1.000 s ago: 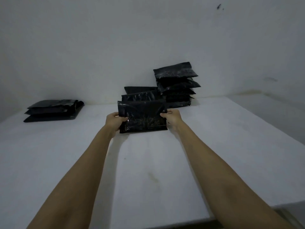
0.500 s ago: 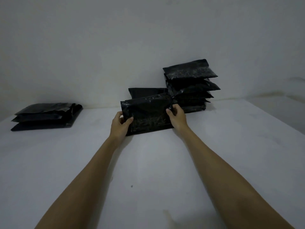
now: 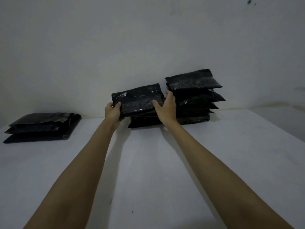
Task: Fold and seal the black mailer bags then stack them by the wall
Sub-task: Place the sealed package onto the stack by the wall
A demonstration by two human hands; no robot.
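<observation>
You held the sealed mailer bag (image 3: 137,100) above the short stack (image 3: 145,120) by the wall (image 3: 115,47), left hand (image 3: 113,111) and right hand (image 3: 165,106) gripping its ends. Best lowered level, edges squared, beside the tall stack (image 3: 196,98).

both hands, left hand (image 3: 113,111) & right hand (image 3: 165,107), have lifted the folded mailer bag (image 3: 137,100) off the table, now above the short stack (image 3: 145,120) by the wall.
</observation>
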